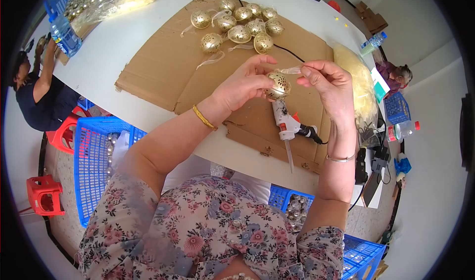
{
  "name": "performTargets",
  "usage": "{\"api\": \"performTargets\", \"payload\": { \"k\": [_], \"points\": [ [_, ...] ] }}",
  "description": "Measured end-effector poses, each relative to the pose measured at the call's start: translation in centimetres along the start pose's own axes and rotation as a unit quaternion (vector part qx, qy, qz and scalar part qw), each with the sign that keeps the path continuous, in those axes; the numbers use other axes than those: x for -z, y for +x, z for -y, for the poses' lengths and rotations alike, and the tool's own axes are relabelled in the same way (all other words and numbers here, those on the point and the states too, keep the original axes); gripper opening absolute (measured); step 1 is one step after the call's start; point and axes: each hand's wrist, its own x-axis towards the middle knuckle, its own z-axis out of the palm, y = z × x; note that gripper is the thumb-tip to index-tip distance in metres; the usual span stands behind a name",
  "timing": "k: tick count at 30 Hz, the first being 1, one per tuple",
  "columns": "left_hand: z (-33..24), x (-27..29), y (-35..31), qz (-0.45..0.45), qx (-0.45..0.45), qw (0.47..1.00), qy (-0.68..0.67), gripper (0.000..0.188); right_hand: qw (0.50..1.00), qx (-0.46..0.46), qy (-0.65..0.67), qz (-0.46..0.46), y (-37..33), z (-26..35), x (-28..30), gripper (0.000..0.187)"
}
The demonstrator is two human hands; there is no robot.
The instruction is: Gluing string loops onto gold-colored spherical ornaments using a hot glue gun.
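My left hand (247, 83) grips a gold ball ornament (279, 86) patterned with small dark openings. Between thumb and fingertips, my right hand (329, 84) pinches a pale sheer ribbon (291, 70) at the ornament's top. Just below the ornament, a white hot glue gun (283, 121) lies on a flattened cardboard sheet (158, 72), a clear glue stick (290, 156) jutting from its back end. Farther off on the cardboard, several similar gold ornaments (239, 34) sit in a cluster, some with ribbon loops (212, 60) trailing from them.
A plastic bag of pale ribbon pieces (354, 77) lies at the right. Blue baskets (101, 166) holding ornaments stand by the table's near side. A water bottle (64, 35) is at the far left. Two other people (42, 89) sit at the table's sides. A black cord (289, 52) crosses the cardboard.
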Motion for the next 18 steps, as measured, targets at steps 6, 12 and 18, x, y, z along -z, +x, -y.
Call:
{"api": "performTargets", "payload": {
  "k": [6, 12, 18],
  "points": [
    [0.3, 0.6, 0.2, 0.039, 0.008, 0.998, -0.051, 0.035, 0.999, 0.002, 0.037, 0.016, 1.3, 0.3, -1.0, 0.012],
    [0.5, 0.7, 0.2, 0.005, 0.012, 0.999, -0.040, 0.038, 0.999, -0.020, 0.048, 0.003, 1.6, -0.1, -1.0, 0.013],
    [-0.1, 0.3, 0.0, 0.013, 0.021, 0.999, 0.047, 0.032, 0.996, -0.010, 0.093, -0.008, 1.5, -0.3, -1.1, 0.014]
  ]
}}
